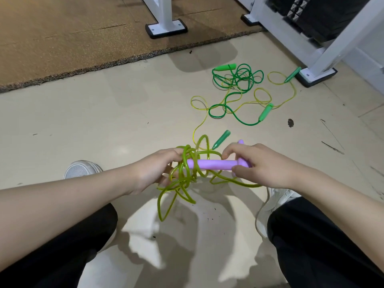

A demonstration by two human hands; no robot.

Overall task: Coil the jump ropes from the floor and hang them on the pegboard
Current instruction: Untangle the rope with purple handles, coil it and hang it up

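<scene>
R hand (257,163) pinches purple handle (212,164) | L hand (158,169) grips cord (182,183)

Held rope (182,179) nearest — 2 floor ropes (236,88) beyond, rightward.

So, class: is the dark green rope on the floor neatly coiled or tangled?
Tangled. The dark green rope lies in loose, crossing loops on the floor, interlaced with a yellow rope.

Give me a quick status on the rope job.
Both hands hold the purple-handled rope, cord loose. Two green-handled ropes tangled on floor.
</scene>
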